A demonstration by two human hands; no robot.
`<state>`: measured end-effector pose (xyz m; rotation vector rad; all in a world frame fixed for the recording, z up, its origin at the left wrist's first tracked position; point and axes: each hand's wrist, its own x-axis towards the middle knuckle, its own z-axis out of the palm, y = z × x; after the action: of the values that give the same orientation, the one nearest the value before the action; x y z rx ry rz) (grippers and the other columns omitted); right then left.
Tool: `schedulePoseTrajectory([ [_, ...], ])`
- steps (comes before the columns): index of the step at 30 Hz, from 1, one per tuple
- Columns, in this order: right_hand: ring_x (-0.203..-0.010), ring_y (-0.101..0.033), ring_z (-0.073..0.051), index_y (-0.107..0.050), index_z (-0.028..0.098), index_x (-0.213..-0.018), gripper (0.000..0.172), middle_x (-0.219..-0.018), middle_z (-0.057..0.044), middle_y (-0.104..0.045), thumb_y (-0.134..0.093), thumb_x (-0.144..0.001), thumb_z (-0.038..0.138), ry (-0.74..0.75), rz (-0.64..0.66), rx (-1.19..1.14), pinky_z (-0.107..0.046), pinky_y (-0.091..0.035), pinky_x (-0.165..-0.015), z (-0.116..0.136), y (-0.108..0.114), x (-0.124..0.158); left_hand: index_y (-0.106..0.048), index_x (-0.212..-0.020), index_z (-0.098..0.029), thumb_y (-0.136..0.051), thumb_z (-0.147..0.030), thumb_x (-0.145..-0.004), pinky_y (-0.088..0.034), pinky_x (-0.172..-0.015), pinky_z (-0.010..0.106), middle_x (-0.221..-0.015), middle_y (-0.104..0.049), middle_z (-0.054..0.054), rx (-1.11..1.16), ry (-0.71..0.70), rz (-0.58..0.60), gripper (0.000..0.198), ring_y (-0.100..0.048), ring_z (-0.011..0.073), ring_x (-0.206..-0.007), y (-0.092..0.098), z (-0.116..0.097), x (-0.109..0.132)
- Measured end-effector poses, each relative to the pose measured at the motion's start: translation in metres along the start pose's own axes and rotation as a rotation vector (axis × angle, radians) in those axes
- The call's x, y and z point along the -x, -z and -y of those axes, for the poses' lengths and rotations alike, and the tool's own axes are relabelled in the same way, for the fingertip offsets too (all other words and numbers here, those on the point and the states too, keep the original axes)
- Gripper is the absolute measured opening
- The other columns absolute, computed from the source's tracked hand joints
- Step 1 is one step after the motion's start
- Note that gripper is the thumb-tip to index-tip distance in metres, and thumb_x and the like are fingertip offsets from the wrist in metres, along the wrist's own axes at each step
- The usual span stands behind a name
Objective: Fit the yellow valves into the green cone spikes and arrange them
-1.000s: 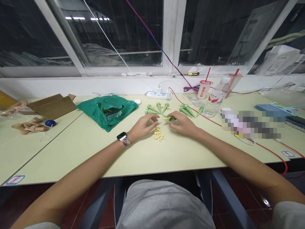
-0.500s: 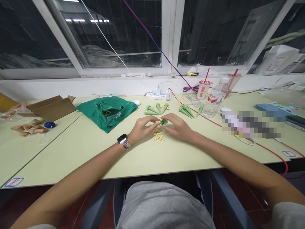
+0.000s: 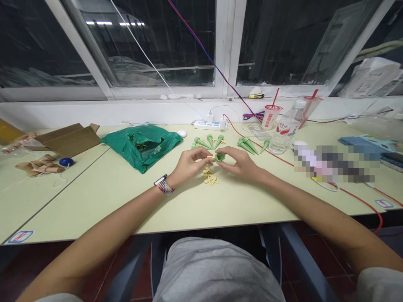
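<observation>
Left hand (image 3: 189, 164): pinched on yellow peg (image 3: 210, 157), left of cone (image 3: 220, 157) | Right hand (image 3: 239, 163): curved, gripping cone | Cone: green, round-mouthed

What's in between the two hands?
Between them, the head view shows a yellow piece in the left hand and a green piece in the right hand; yellow bits lie lower in the picture.
</observation>
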<state>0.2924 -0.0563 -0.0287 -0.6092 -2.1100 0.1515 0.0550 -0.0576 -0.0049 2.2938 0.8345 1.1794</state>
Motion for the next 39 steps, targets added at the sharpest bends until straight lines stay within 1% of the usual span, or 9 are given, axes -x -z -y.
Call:
schedulePoseTrajectory([
  [2,-0.104,-0.072,-0.024,-0.066,0.025,-0.125,0.029,-0.118,-0.009,-0.075,-0.066,-0.099,0.037,-0.021,-0.01,-0.022,-0.041,-0.06,-0.093,-0.002,0.002,0.001,-0.07,-0.095,-0.019,-0.065,-0.043,-0.101,-0.062,-0.076,0.034,-0.09,-0.079,0.007,-0.018,-0.017,0.0,0.025,-0.077,0.0213,-0.083,0.001,0.001,0.0],
  [6,-0.088,-0.072,-0.02,-0.067,0.023,-0.116,0.028,-0.102,-0.005,-0.073,-0.068,-0.094,0.04,-0.225,-0.15,-0.102,-0.036,-0.063,-0.082,-0.017,0.02,0.0,-0.072,-0.094,-0.023,-0.063,-0.035,-0.102,-0.058,-0.097,0.039,-0.106,-0.079,0.008,-0.287,-0.264,-0.033,0.017,-0.074,0.0228,-0.104,0.019,0.015,0.0],
  [10,-0.083,-0.07,-0.022,-0.07,0.02,-0.118,0.034,-0.11,-0.008,-0.074,-0.064,-0.089,0.038,-0.396,-0.205,0.181,-0.037,-0.061,-0.077,-0.049,0.057,0.001,-0.071,-0.098,-0.021,-0.064,-0.036,-0.102,-0.057,-0.087,0.034,-0.098,-0.078,0.007,-0.366,-0.186,-0.167,0.017,-0.074,0.0211,-0.093,0.034,0.032,-0.001],
  [12,-0.081,-0.069,-0.024,-0.072,0.016,-0.119,0.037,-0.114,-0.012,-0.074,-0.06,-0.087,0.033,-0.487,-0.25,0.358,-0.041,-0.059,-0.081,-0.067,0.074,0.004,-0.07,-0.099,-0.02,-0.063,-0.036,-0.103,-0.056,-0.084,0.032,-0.098,-0.078,0.006,-0.358,-0.178,-0.097,0.018,-0.074,0.0205,-0.091,0.034,0.037,0.0],
  [16,-0.082,-0.069,-0.029,-0.07,0.013,-0.122,0.041,-0.096,-0.014,-0.076,-0.062,-0.087,0.033,-0.696,-0.226,0.529,-0.042,-0.054,-0.084,-0.092,0.091,0.012,-0.069,-0.103,-0.02,-0.06,-0.036,-0.104,-0.055,-0.08,0.031,-0.1,-0.077,0.007,-0.341,-0.204,0.07,0.018,-0.073,0.0195,-0.089,0.025,0.043,0.002],
  [22,-0.093,-0.068,-0.031,-0.068,0.014,-0.123,0.037,-0.099,-0.016,-0.075,-0.063,-0.09,0.031,-0.803,-0.024,0.664,-0.039,-0.051,-0.082,-0.102,0.092,0.016,-0.068,-0.102,-0.02,-0.059,-0.037,-0.105,-0.054,-0.079,0.031,-0.1,-0.076,0.006,-0.371,-0.214,0.083,0.019,-0.072,0.0194,-0.087,0.022,0.047,0.002],
  [28,-0.104,-0.066,-0.035,-0.066,0.012,-0.125,0.036,-0.118,-0.023,-0.07,-0.053,-0.097,0.03,-0.786,0.072,0.826,-0.04,-0.05,-0.085,-0.092,0.09,0.008,-0.068,-0.102,-0.02,-0.058,-0.037,-0.105,-0.053,-0.077,0.031,-0.099,-0.076,0.006,-0.384,-0.201,0.113,0.019,-0.072,0.0192,-0.087,0.022,0.049,0.002],
  [33,-0.104,-0.067,-0.035,-0.061,0.009,-0.131,0.04,-0.117,-0.024,-0.07,-0.058,-0.096,0.029,-0.876,0.183,0.869,-0.038,-0.049,-0.082,-0.093,0.084,0.005,-0.068,-0.102,-0.021,-0.058,-0.038,-0.105,-0.051,-0.075,0.03,-0.098,-0.076,0.005,-0.389,-0.201,0.139,0.02,-0.071,0.019,-0.086,0.02,0.051,0.002],
  [39,-0.101,-0.067,-0.034,-0.062,0.011,-0.132,0.039,-0.111,-0.022,-0.071,-0.055,-0.098,0.03,-0.945,0.182,0.786,-0.037,-0.049,-0.081,-0.105,0.08,0.01,-0.068,-0.103,-0.02,-0.058,-0.038,-0.105,-0.05,-0.075,0.03,-0.097,-0.075,0.005,-0.389,-0.21,0.143,0.021,-0.07,0.0182,-0.084,0.019,0.05,0.002],
])
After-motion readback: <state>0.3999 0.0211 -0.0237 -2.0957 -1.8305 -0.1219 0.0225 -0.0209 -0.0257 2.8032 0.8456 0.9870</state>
